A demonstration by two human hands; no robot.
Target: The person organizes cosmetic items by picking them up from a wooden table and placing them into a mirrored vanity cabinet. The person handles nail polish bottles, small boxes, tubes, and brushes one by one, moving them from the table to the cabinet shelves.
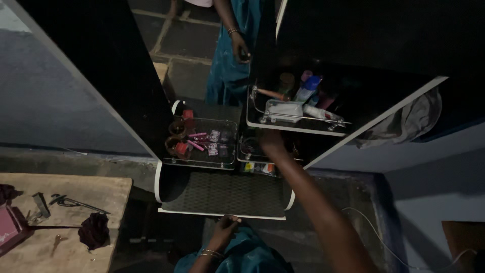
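1. Left hand (225, 226) was found at the front edge of the dark textured shelf (222, 194), fingers curled loosely against the lip; nothing was seen to be held, and it appeared to be placed there as a brace. Bangles were noted at the wrist.
2. To the far left, a wooden table (65, 194) was recorded, bearing a dark bundle (93, 230), a small metal tool (40, 205) and a pink object (7, 230) at its edge.
3. A mirrored cabinet door (212, 55) was observed swung open, so that a reflected hand (241, 49) and teal garment were shown in it.
4. Left of centre, a clear tray (202, 144) was noted just above the shelf, holding small pink and red items and brown round containers, evidently grouped for ready access.
5. Right hand (273, 142) was seen raised into the cabinet beside that tray, below the upper railed shelf (295, 121). In the dim light, its degree of opening and any object grasped could not be determined.
6. On the railed shelf, bottles and tubes (308, 88) were found, some upright and some lying, retained by the metal rail.
7. At right, a grey cloth (409, 121) was seen hanging behind the other door.
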